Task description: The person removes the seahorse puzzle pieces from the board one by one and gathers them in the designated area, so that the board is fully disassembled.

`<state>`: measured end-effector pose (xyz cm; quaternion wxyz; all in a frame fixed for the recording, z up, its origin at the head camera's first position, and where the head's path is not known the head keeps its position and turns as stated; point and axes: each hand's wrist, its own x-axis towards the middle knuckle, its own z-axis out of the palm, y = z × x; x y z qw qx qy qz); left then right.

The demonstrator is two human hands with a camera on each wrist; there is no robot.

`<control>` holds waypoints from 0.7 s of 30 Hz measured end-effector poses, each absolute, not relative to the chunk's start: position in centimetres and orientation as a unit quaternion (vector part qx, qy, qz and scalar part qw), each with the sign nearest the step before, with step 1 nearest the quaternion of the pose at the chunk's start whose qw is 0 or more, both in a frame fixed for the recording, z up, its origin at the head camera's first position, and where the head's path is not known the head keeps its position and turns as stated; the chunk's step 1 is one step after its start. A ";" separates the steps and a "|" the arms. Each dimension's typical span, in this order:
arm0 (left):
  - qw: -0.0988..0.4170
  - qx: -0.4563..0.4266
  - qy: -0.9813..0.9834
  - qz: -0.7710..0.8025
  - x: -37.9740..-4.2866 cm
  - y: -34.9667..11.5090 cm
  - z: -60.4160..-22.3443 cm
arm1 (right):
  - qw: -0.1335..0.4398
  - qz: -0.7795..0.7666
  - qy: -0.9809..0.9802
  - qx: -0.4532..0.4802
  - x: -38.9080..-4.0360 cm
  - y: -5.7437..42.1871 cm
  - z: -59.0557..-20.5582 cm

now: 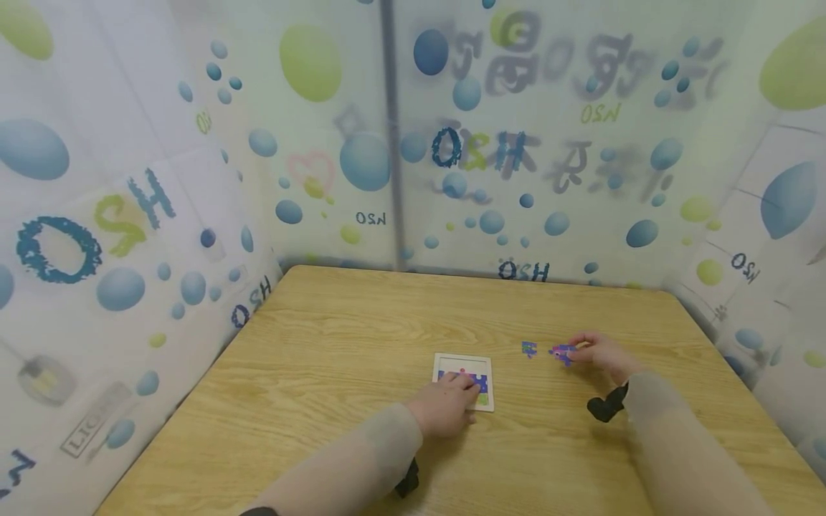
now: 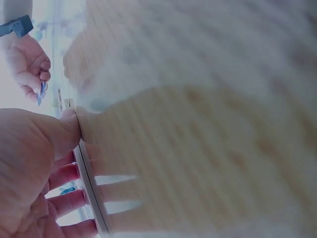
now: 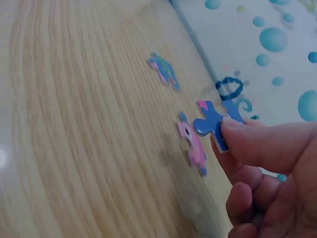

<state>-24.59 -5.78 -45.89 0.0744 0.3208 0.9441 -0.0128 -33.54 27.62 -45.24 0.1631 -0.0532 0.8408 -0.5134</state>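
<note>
One blue puzzle piece (image 3: 214, 125) sits pinched between thumb and forefinger of the right hand (image 3: 275, 163), its other fingers curled beneath. It looks light, thin and stiff, with a slick printed face; I'd take it by its flat edges, since the knobs seem easiest to bend. Just below the pinch, a pink piece (image 3: 193, 145) with an eye lies on the wooden table (image 1: 310, 373); a blue-and-green piece (image 3: 165, 70) lies a little beyond it. Farther out, to the left of that grip, the left hand (image 1: 445, 407) rests over a white-rimmed tray (image 1: 490, 394), fingers extended, thumb at its edge.

The pinching thumb covers part of the held piece, and from above I can hardly separate it from the pink one. The left hand hides some of the tray's picture; how firmly it presses, I can't tell.
</note>
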 end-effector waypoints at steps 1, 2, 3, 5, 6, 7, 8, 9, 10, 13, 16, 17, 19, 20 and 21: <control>0.074 0.321 0.944 -0.013 -24.6 -5.8 -45.9 | 0.164 -0.512 0.842 -0.050 -33.6 28.0 -45.2; 0.074 0.321 0.944 -0.014 -24.6 -5.8 -45.9 | 0.164 -0.510 0.843 -0.047 -33.6 28.4 -45.1; 0.074 0.321 0.944 -0.013 -24.6 -5.8 -45.9 | 0.166 -0.506 0.845 -0.048 -33.6 28.7 -45.1; 0.074 0.321 0.944 -0.014 -24.6 -5.8 -45.9 | 0.166 -0.498 0.850 -0.040 -33.6 29.3 -44.9; 0.075 0.321 0.944 -0.014 -24.6 -5.8 -46.0 | 0.166 -0.495 0.852 -0.037 -33.6 29.6 -44.8; 0.076 0.321 0.944 -0.014 -24.6 -5.8 -46.0 | 0.167 -0.491 0.854 -0.036 -33.6 29.9 -44.8; 0.076 0.321 0.944 -0.014 -24.7 -5.8 -46.0 | 0.169 -0.489 0.855 -0.037 -33.7 30.2 -44.8; 0.077 0.321 0.944 -0.012 -24.7 -5.8 -46.0 | 0.169 -0.487 0.856 -0.036 -33.8 30.4 -44.8; 0.078 0.320 0.944 -0.012 -24.7 -5.8 -46.0 | 0.169 -0.487 0.856 -0.033 -33.8 30.6 -44.9; 0.081 0.320 0.944 -0.010 -24.8 -5.8 -46.0 | 0.164 -0.472 0.866 -0.036 -33.9 31.2 -45.0; 0.081 0.319 0.944 -0.010 -24.7 -5.8 -46.0 | 0.154 -0.449 0.880 -0.032 -34.0 31.4 -45.1; 0.081 0.319 0.944 -0.010 -24.7 -5.8 -46.0 | 0.152 -0.441 0.884 -0.030 -33.9 31.4 -45.1; 0.079 0.319 0.944 -0.011 -24.7 -5.8 -46.0 | 0.149 -0.433 0.889 -0.027 -33.9 31.4 -45.1; 0.079 0.318 0.945 -0.010 -24.7 -5.7 -46.1 | 0.148 -0.430 0.890 -0.025 -33.9 31.4 -45.0; 0.079 0.318 0.945 -0.010 -24.7 -5.7 -46.1 | 0.148 -0.429 0.890 -0.024 -33.9 31.4 -45.0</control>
